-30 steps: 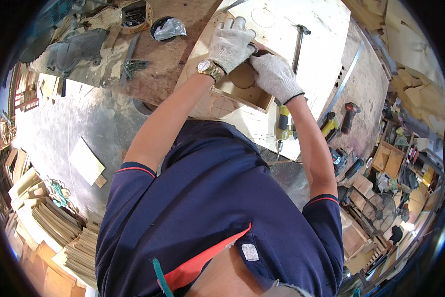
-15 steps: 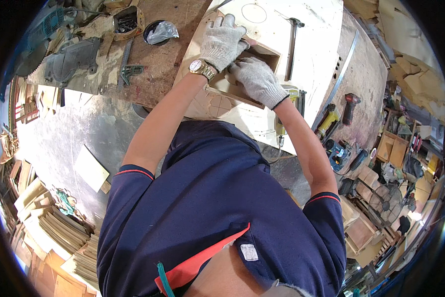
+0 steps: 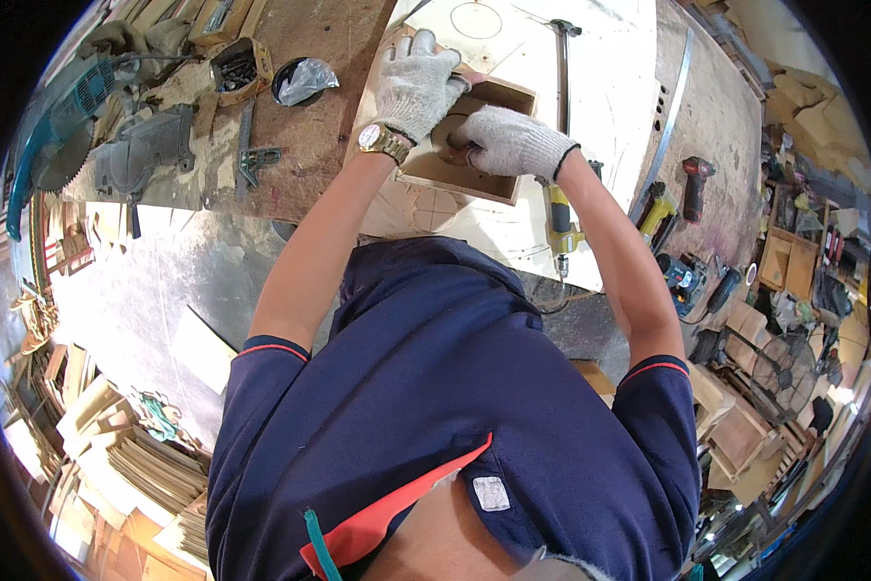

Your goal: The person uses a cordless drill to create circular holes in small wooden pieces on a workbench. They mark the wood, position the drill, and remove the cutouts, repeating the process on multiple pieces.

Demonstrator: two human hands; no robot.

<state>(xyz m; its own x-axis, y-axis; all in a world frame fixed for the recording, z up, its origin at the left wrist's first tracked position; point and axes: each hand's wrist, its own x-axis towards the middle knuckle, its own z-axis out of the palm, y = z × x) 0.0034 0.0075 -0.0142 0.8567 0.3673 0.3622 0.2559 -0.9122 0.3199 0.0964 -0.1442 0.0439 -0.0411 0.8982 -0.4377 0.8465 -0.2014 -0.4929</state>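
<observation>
Two gloved hands are at an open wooden box [image 3: 469,186]. From where I stand, its mouth faces up and its near wall runs left to right, the right end slanting toward the wearer; the covered left side hides which axis is longer. The left hand [image 3: 411,92] spreads its fingers over that side, gripping or not I can't tell. The right hand [image 3: 513,143] curls its fingers inside, their hold hidden. Left of the left fingers, on the desk [image 3: 334,131], a bin [image 3: 259,76] holds dark pieces and a black bowl [image 3: 279,85] a plastic bag [image 3: 307,79].
</observation>
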